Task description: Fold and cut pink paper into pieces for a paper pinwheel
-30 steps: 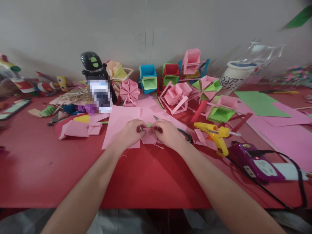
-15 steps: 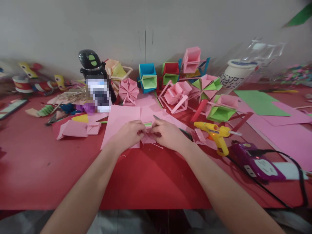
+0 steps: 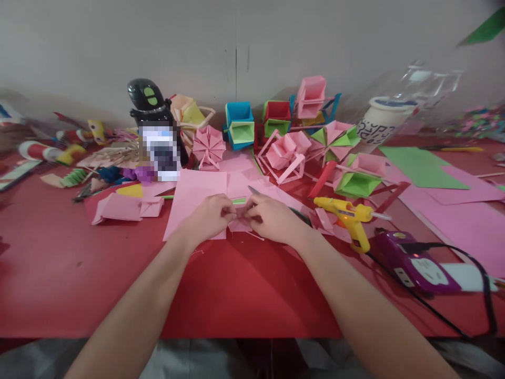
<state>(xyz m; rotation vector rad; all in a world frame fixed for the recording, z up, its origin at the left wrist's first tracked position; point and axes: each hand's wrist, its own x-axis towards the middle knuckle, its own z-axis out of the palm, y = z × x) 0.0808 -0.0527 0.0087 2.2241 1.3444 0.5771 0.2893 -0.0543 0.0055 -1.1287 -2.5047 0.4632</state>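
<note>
My left hand (image 3: 211, 215) and my right hand (image 3: 270, 217) meet at the middle of the red table, both with fingers closed in a pinch. Between their fingertips is a small piece of pink paper (image 3: 240, 225), partly hidden by the fingers. A thin green strip (image 3: 239, 200) shows just behind it. Under and beside my left hand lies a larger pink sheet (image 3: 200, 187). A grey pointed blade tip (image 3: 253, 190) sticks out behind my right hand; the rest of it is covered.
Folded paper lantern shapes (image 3: 239, 126) stand along the wall. To the right are a yellow glue gun (image 3: 349, 213), a purple power box (image 3: 420, 263) with a black cable, and green sheets (image 3: 426, 167). A black bottle (image 3: 148, 102) stands at the back left, near folded pink pieces (image 3: 122, 208).
My hands stay at the same spot, with only slight finger movement on the pink paper. At the far left, a red and white toy figure has tipped over.
</note>
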